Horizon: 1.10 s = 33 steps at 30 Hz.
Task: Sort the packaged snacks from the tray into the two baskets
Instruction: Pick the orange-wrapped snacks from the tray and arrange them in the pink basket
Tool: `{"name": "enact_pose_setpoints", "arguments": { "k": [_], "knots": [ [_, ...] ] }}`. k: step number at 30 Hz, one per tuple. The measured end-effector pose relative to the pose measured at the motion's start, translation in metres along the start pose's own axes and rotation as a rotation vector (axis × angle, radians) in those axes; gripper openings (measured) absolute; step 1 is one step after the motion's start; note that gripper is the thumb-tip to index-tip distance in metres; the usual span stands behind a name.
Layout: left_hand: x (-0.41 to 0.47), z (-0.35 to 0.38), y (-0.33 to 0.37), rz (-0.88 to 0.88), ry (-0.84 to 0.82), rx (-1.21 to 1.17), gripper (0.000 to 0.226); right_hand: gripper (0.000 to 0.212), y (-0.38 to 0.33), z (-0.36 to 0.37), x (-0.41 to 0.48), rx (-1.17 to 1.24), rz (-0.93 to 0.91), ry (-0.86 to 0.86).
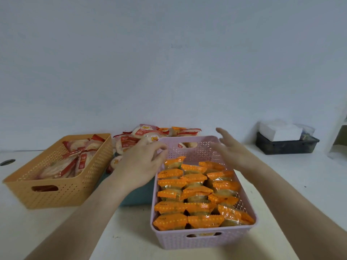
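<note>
A pink basket [249, 201] at front right holds several orange-wrapped snacks [197, 191] in rows. An orange basket [56, 196] at left holds several red-and-white snack packets [75, 158]. Between and behind them a teal tray [139, 194] carries a pile of red-and-white packets [144, 132]. My left hand [140, 166] hovers over the tray beside the pink basket's left wall, fingers curled loosely, holding nothing that I can see. My right hand [232, 149] is raised above the pink basket's far right corner, fingers spread, holding nothing.
A dark tray [287, 147] with a white box [279, 131] in it stands at the back right against the wall. A round cable hole [7, 162] is in the white tabletop at the far left. A white shelf edge [339, 128] shows at the right.
</note>
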<state>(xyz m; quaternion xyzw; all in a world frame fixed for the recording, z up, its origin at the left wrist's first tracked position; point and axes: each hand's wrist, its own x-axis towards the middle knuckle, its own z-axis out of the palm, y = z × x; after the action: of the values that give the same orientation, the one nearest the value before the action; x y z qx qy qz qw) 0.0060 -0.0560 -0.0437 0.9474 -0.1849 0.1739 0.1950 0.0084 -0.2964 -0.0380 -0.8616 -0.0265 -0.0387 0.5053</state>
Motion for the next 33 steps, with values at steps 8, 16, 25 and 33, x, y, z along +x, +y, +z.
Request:
{"name": "enact_pose_setpoints", "arguments": {
  "k": [8, 16, 25, 33],
  "knots": [
    [-0.02, 0.001, 0.007, -0.078, -0.085, -0.102, 0.028, 0.036, 0.009, 0.007, -0.013, 0.019, -0.014, -0.004],
    [-0.017, -0.024, 0.009, -0.05, -0.04, 0.002, 0.021, 0.029, 0.003, -0.015, -0.005, -0.124, 0.06, -0.056],
    [0.115, -0.012, 0.009, 0.077, -0.139, 0.142, 0.029, 0.038, 0.004, -0.028, 0.082, -0.307, 0.162, -0.144],
    [0.188, 0.04, -0.007, 0.139, -0.364, 0.472, 0.048, 0.061, 0.021, 0.007, 0.122, -0.65, 0.125, -0.333]
  ]
}}
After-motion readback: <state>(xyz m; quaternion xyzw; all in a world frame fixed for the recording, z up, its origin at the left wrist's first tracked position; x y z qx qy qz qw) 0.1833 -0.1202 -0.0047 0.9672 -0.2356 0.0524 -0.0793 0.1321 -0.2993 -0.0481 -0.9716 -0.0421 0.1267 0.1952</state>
